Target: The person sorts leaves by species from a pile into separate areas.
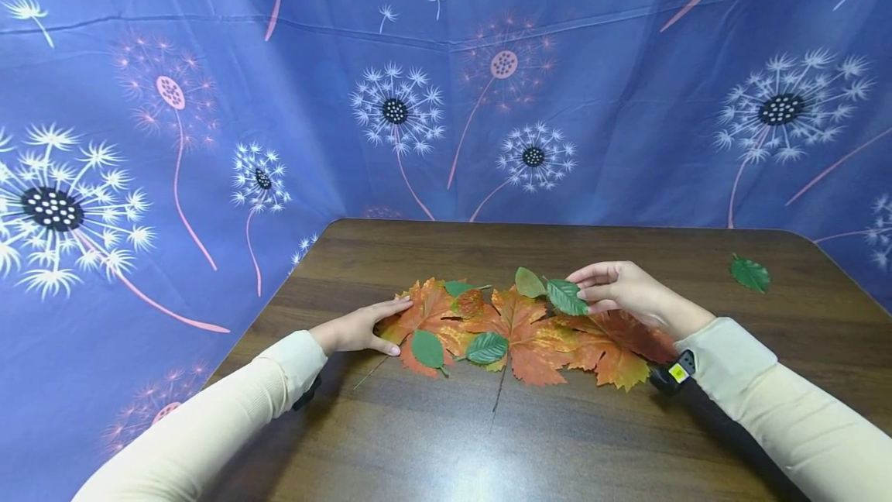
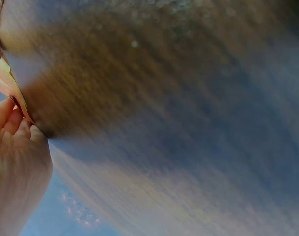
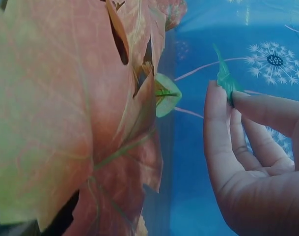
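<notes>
My right hand (image 1: 630,293) pinches a serrated green leaf (image 1: 566,297) between thumb and fingertips. The right wrist view shows that green leaf (image 3: 227,83) held clear of the large orange leaf beside it. At the left end of a row of orange artificial maple leaves, my left hand (image 1: 362,325) rests with thumb and fingers spread at the edge of an orange maple leaf (image 1: 430,308). Across the row lie a rounded green leaf (image 1: 428,348), a serrated green leaf (image 1: 486,348), a pale green leaf (image 1: 530,283) and a small orange-brown leaf (image 1: 468,303).
One more green leaf (image 1: 750,273) lies apart at the far right of the brown wooden table (image 1: 418,440). Thin stems stick out from the row toward the near edge. A blue dandelion-print cloth (image 1: 446,200) hangs behind and to the left.
</notes>
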Motion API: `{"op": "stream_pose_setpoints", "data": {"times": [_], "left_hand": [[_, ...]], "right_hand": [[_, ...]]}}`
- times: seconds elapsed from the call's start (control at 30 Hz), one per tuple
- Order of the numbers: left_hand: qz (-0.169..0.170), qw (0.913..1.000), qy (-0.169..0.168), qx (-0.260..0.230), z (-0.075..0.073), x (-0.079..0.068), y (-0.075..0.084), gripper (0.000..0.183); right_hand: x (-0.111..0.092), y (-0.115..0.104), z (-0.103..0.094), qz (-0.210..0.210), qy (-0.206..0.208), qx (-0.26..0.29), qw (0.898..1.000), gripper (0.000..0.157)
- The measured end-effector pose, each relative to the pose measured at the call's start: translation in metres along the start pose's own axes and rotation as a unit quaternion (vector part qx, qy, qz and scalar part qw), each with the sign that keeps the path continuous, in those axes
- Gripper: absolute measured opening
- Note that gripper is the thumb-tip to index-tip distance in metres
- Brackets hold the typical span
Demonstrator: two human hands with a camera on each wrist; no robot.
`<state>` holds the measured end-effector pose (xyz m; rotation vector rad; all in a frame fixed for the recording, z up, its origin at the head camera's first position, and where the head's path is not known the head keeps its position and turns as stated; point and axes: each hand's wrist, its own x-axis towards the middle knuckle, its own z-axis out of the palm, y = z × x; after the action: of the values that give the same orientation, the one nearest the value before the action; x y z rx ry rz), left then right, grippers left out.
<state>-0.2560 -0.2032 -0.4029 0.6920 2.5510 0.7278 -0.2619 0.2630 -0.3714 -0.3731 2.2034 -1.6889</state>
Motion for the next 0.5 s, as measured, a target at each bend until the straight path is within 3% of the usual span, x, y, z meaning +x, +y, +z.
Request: {"op": "stream_pose_setpoints", "data": {"times": [0.5], "left_hand": [[0.003,1.0,-0.001,-0.001,0.001,0.001,-0.003,0.088]], "right_hand": [[-0.009,0.005,-0.016,-0.013,0.019,0.014,1.0,0.046]]}}
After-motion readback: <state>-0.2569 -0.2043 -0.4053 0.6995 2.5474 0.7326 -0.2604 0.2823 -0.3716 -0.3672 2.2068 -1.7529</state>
